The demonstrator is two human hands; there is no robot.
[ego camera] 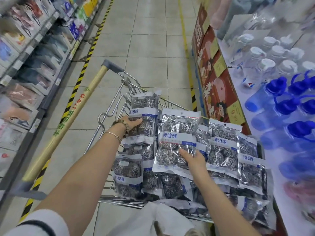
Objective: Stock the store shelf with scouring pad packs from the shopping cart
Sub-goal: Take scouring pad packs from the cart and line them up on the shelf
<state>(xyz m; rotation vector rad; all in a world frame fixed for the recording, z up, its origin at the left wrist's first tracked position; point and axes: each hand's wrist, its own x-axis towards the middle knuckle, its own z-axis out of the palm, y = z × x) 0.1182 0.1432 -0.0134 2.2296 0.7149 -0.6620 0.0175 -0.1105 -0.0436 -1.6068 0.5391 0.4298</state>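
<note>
Tiled aisle floor under shopping cart

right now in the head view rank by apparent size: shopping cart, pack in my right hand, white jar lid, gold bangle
1. shopping cart
2. pack held by the right hand
3. white jar lid and gold bangle: too alike to rank, and the bangle sits nearer the camera

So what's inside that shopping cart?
Silvery scouring pad packs, piled in overlapping layers. The left hand grips an upright pack; the right hand holds a second pack above the pile. The pile covers the shopping cart floor, so anything underneath is hidden.
</note>
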